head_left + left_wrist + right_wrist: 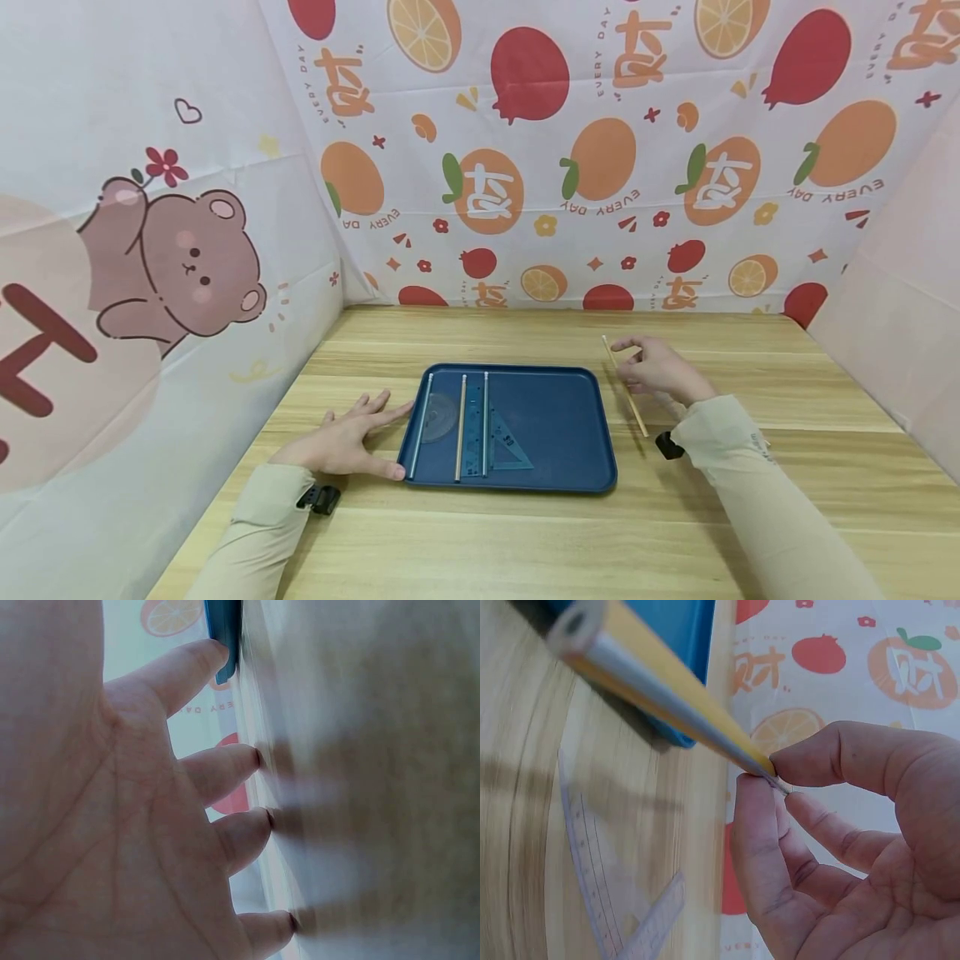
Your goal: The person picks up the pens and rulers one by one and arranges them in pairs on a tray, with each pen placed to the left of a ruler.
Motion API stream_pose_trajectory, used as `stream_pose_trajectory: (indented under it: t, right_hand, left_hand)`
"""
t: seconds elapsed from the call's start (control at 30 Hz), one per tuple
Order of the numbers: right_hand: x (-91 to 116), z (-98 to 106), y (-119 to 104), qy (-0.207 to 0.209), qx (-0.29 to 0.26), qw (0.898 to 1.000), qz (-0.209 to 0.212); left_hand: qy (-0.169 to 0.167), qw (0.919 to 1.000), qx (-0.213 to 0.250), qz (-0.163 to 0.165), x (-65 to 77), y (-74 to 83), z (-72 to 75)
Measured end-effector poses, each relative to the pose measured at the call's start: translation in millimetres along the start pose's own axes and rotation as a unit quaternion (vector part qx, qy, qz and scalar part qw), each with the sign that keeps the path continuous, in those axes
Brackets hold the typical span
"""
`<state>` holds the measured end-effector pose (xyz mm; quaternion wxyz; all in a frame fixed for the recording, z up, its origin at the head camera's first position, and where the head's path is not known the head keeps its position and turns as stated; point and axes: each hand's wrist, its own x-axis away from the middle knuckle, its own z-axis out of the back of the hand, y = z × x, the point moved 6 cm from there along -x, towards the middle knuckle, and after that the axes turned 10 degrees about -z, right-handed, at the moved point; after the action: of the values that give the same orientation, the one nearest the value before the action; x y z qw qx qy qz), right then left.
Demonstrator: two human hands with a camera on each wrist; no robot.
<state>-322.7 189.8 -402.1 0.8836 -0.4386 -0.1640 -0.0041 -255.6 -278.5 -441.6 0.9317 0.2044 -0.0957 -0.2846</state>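
Observation:
My right hand [660, 368] pinches a yellow pencil [626, 390] between thumb and fingertips, holding it tilted over the table just right of the blue tray [562, 429]. In the right wrist view the pencil's unsharpened-looking end [577, 634] points toward the camera. My left hand [348, 437] is spread at the tray's left side, thumb and index finger at its rim and the other fingertips on the table. Inside the tray lie a dark pencil [422, 425] at the left, a yellow pencil [461, 429] and another dark pencil [485, 425], roughly parallel.
Also in the tray are a clear protractor [441, 417], a blue ruler [472, 433] and a blue set square [517, 457]. A clear piece with ruled scales [592, 862] lies on the wooden table [525, 542] below my right hand. Printed cloth [540, 150] hangs behind the table.

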Motion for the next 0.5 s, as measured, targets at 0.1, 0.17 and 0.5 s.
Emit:
stream_pose_trajectory:
  t: [0.1,0.17,0.5]
  right_hand:
    - [-1.0,-4.9,-4.7,-0.001,-0.009,1.000,0.000]
    - [-2.0,-8.2,-7.9,0.001,-0.012,1.000,0.000]
    - [-9.6,-26.0,-16.4,-0.002,-0.026,1.000,0.004]
  left_hand:
    - [0.001,1.0000,-0.001,-0.002,0.1,0.5,0.6]
    - [0.001,1.0000,0.000,-0.002,0.2,0.9,1.0]
    - [-0.001,1.0000,0.004,0.000,-0.1,1.7,1.9]
